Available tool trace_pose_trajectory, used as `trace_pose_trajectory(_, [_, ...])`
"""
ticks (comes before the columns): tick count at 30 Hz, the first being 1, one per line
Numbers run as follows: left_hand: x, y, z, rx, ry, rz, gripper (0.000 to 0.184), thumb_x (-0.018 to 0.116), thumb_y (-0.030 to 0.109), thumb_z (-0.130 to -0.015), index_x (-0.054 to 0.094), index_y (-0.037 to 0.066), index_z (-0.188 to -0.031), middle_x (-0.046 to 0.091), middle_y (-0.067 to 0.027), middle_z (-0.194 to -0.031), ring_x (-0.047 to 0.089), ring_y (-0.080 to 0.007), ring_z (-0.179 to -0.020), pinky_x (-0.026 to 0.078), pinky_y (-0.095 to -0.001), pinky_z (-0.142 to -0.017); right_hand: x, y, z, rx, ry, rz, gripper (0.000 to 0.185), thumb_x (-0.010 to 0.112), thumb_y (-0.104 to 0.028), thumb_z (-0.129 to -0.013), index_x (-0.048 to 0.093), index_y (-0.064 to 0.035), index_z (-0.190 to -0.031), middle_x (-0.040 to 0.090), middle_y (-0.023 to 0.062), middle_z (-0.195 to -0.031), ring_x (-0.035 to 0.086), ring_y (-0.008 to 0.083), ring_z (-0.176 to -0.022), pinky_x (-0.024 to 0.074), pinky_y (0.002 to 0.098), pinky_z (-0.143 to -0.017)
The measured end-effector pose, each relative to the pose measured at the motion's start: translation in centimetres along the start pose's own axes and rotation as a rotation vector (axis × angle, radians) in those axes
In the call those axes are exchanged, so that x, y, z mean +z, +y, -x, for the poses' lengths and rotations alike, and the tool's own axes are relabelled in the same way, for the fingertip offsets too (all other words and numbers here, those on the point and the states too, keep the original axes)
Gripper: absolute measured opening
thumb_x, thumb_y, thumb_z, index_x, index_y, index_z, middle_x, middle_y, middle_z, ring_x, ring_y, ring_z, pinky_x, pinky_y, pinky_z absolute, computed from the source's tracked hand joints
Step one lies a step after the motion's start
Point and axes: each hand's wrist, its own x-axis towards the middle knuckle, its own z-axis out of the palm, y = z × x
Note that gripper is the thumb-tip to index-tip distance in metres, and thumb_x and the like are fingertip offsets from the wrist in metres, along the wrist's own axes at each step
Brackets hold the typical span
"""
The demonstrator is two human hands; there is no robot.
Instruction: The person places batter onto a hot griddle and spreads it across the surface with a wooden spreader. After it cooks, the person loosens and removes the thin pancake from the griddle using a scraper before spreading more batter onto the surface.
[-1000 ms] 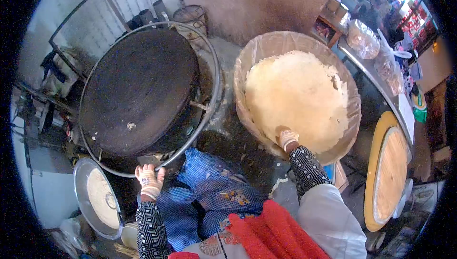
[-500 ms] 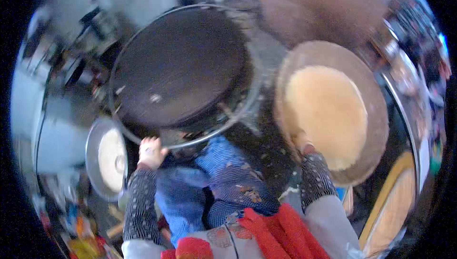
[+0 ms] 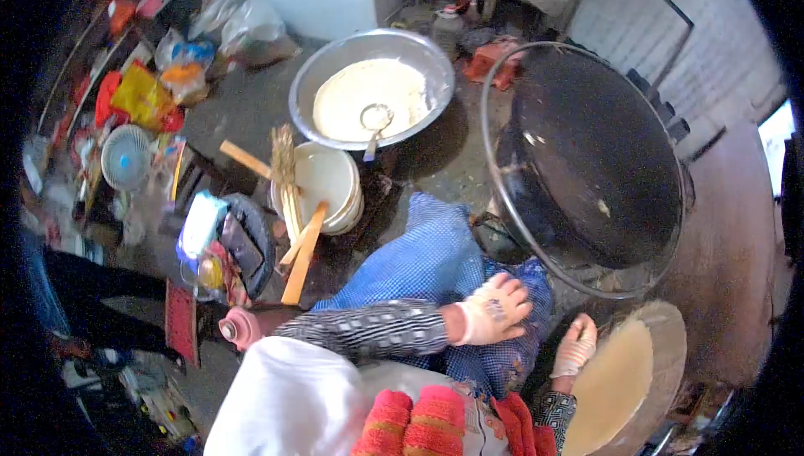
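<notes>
I was watching a seated person whose work lay around a big black griddle, its dark face dotted with pale scraps and circled by a metal ring. The lined basket sat just beyond the griddle's near edge, on the person's right, with a smooth pale mass inside. On the griddle's near side, the right hand was right beside that basket, overlapping its edge from where I looked; its fingers were drawn together and curved, and I couldn't tell whether they gripped anything. The left hand, also short of the griddle but farther from the basket, was palm down over the blue checked trousers, fingers spread and holding nothing. Left of the griddle stood a steel basin of whitish stuff with a ladle in it, and nearer the person on that side, a white bucket with wooden strips against it. Dark print marked the back of the left hand's pale covering, too blurred to read, as were the red and yellow packets far left of the griddle.
</notes>
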Motion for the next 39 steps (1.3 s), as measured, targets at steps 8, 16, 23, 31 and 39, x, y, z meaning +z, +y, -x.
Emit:
trace_pose_trajectory(8, [-15.2, -7.3, 24.3, -0.966, 0.412, -0.12, 0.031, 0.059, 0.029, -0.087, 0.056, 0.003, -0.104, 0.059, -0.0179, -0.09, 0.058, -0.0373, -0.089, 0.046, -0.0462, -0.084, 8.7, -30.1, 0.3, -0.393, -0.726, -0.553, 0.016, 0.064, -0.015, -0.088, 0.069, -0.0071, -0.101, 0.07, 0.0143, -0.091, 0.068, 0.0293, -0.083, 0.0538, 0.0373, -0.078])
trace_pose_trajectory(16, [-4.4, -15.0, 34.0, -1.279, 0.926, 0.827, 0.037, 0.059, 0.028, -0.095, 0.057, 0.001, -0.121, 0.068, -0.0103, -0.094, 0.064, -0.0236, -0.082, 0.051, -0.0368, -0.076, 16.2, -44.9, 7.8, -0.972, -1.161, -0.647, 0.021, 0.056, -0.022, -0.091, 0.062, -0.0068, -0.104, 0.067, 0.0175, -0.087, 0.065, 0.036, -0.081, 0.0519, 0.0449, -0.074])
trace_pose_trajectory(23, [-15.9, -9.0, 28.7, -1.008, 0.553, 0.068, 0.025, 0.063, 0.019, -0.084, 0.062, 0.009, -0.108, 0.064, -0.0149, -0.08, 0.065, -0.0325, -0.071, 0.053, -0.0406, -0.062, 15.6, -42.2, 5.0, 0.312, -1.798, -0.973, 0.039, 0.049, -0.039, -0.098, 0.063, -0.0037, -0.105, 0.069, 0.0075, -0.089, 0.066, 0.0148, -0.07, 0.0524, 0.028, -0.061])
trace_pose_trajectory(31, [-13.2, -6.4, 22.0, -0.318, 0.329, 0.113, 0.032, 0.07, 0.032, -0.083, 0.063, 0.011, -0.107, 0.062, -0.0069, -0.079, 0.064, -0.0261, -0.061, 0.053, -0.0381, -0.052, 13.7, -33.0, 2.6, 0.185, -1.849, -1.021, 0.029, 0.058, -0.023, -0.093, 0.057, -0.0057, -0.117, 0.065, 0.0062, -0.099, 0.062, 0.0172, -0.096, 0.0494, 0.0324, -0.085])
trace_pose_trajectory(39, [-16.2, -8.5, 18.1, -0.301, 0.508, 0.199, 0.021, 0.067, 0.012, -0.082, 0.065, 0.006, -0.102, 0.066, -0.0128, -0.082, 0.065, -0.0289, -0.067, 0.053, -0.0378, -0.059, 2.2, -25.8, -0.6, 0.158, -1.437, -0.787, 0.015, 0.052, -0.017, -0.093, 0.049, -0.0065, -0.103, 0.062, 0.0061, -0.079, 0.06, 0.0218, -0.068, 0.0496, 0.0352, -0.063])
